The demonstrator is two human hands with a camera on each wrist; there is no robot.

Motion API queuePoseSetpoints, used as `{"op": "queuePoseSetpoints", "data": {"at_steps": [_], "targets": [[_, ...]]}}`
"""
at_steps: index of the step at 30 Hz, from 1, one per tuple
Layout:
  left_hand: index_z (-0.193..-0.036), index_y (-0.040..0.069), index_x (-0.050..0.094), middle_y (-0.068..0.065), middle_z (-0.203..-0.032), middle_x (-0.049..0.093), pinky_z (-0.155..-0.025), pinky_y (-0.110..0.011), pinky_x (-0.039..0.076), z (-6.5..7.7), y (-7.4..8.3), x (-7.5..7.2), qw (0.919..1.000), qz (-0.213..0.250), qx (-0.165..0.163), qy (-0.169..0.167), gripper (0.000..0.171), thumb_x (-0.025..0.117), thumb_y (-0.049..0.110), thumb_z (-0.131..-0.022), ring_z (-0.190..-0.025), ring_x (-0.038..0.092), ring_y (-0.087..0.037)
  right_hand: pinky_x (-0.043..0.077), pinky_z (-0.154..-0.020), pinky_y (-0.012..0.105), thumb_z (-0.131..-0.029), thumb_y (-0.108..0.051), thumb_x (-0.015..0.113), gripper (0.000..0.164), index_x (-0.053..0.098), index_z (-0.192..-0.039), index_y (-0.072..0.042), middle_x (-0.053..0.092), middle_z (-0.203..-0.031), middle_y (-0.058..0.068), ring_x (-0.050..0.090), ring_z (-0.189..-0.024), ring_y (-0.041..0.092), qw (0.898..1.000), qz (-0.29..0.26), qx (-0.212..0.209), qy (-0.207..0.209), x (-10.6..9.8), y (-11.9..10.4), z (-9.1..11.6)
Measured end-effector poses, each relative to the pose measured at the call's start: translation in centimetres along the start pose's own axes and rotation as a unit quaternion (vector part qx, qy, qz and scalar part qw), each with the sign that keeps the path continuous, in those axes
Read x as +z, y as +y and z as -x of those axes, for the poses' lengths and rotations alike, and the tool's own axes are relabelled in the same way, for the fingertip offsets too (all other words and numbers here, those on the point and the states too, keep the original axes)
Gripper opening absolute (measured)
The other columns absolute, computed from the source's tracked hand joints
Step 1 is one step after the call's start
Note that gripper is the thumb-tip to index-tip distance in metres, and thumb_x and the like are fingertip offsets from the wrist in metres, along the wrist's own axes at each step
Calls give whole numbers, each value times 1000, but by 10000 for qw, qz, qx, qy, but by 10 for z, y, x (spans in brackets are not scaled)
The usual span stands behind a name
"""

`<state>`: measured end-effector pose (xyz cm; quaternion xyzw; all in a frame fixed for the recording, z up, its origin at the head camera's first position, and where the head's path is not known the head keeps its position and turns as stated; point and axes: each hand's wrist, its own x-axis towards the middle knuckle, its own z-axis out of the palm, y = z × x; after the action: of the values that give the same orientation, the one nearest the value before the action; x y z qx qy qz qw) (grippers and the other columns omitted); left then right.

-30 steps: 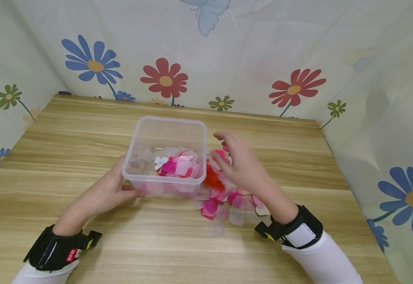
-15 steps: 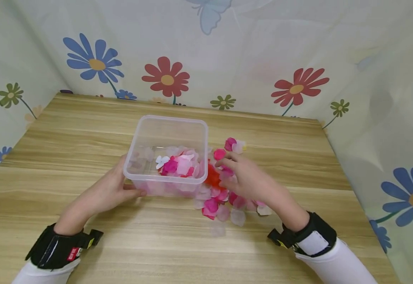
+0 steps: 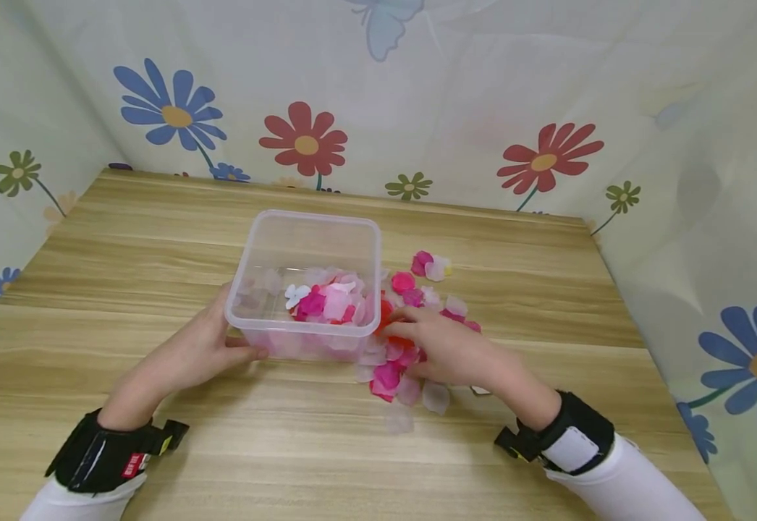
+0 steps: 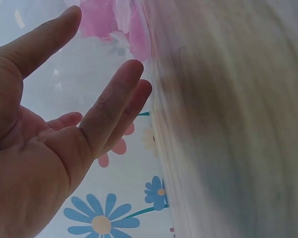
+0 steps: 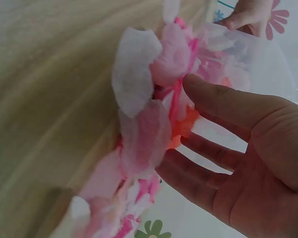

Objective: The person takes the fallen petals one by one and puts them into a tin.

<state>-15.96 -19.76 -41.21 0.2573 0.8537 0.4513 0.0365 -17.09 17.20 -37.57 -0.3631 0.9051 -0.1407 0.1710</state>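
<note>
Plastic box, pink petals inside, roughly midway between left and right edges of worktop. Left hand, thumb and fingers spread wide, at box's near left corner. Right hand, thumb and fingertips apart, among loose petals beside box.

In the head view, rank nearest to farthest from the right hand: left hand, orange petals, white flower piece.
1. Orange petals: right of the box.
2. White flower piece: inside it.
3. Left hand: at its left side.
</note>
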Motion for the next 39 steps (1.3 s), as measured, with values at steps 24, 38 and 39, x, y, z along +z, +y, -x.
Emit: {"op": "queuePoseSetpoints", "data": {"at_steps": [24,38,39], "targets": [[-157,2,21,-22,-141,48,-107,-60,40,-1,0,1,10000,9,-7,21,101,87,-1,-81,-128,50,-38,56,-83,29,-89,-9,82,26,76,-114,-9,68,-106,0,61,-95,16,9979,-103,219,601,17,10,-9],[-159,3,19,-23,-142,47,-105,-59,42,-1,3,0,10000,24,-24,-23,102,85,-1,-82,-128,50,-38,57,-78,29,-84,-6,86,18,79,-101,-7,73,-96,-2,64,-87,14,9919,-300,-60,1233,11,12,-4],[-159,3,18,-22,-143,46,-104,-58,44,-1,3,0,10000,16,-34,-33,102,85,-1,-82,-127,50,-38,57,-78,29,-84,-6,86,18,79,-100,-7,73,-95,-3,64,-86,14,9914,-310,-65,1271,11,13,-4]]}}
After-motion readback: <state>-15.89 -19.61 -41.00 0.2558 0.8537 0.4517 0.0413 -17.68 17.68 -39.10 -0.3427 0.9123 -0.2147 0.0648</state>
